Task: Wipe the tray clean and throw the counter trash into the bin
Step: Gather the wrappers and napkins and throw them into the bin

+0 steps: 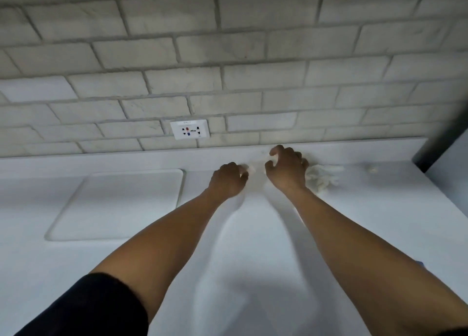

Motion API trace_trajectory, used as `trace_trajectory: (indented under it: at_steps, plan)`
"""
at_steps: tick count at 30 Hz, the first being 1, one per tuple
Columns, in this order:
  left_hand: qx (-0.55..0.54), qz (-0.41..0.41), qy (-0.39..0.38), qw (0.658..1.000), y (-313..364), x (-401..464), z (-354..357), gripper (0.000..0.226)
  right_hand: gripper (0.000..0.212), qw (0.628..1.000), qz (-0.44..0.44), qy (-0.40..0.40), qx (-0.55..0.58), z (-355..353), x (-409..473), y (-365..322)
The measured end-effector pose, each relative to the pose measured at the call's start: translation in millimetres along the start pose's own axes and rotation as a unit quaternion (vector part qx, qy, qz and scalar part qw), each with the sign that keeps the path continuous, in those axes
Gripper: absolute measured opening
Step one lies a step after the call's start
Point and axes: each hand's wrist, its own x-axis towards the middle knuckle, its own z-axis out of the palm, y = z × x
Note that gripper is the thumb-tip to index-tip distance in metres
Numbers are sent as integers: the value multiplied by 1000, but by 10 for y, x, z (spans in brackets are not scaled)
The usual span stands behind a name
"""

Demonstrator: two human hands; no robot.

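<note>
Hands both reach to the back of the white counter, near the brick wall w/ the outlet. Left hand is curled tight around a small white scrap, pinched at the fingertips. Right hand is half open, fingers hooked, nothing clearly in it; can't tell if it touches anything. Crumpled white tissue wad lies just beside the right hand, on its outer side, long axis running roughly left-right along the counter. Right hand is far nearer, so prob. it should sweep outward to grab the wad. Another tiny scrap sits further right. White tray lies flat well left of both hands. Bin not in view.
</note>
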Motion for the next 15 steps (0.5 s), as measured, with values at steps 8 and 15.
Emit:
trace_trajectory:
  at_steps: [8, 15]
  plan:
    - [-87, 98, 100, 986, 519, -244, -132, 21, 32, 976, -10, 120, 182, -466, -520, 209]
    - [-153, 166, 76, 971, 1200, -748, 248, 27, 16, 955, 74, 147, 246, -694, -1204, 825]
